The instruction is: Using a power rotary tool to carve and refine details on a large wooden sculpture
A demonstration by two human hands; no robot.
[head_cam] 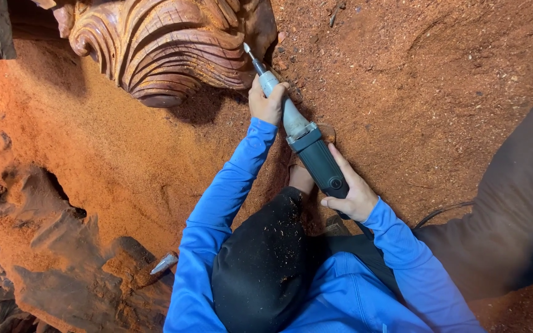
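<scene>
My left hand (267,103) grips the pale grey neck of a die grinder (306,147), close behind its thin bit. My right hand (351,192) wraps the tool's dark green body lower down. The bit's tip (247,48) touches the right edge of a carved reddish wood piece (168,49) with deep curved flutes. Both arms wear bright blue sleeves. A black cord (442,213) runs from the tool's rear to the right.
Red sawdust (427,86) covers the ground all around. Rough carved wood (50,246) lies at the lower left with a small metal tool (165,263) on it. My dark trouser knee (263,265) is below the hands; a dark shape (519,203) fills the right edge.
</scene>
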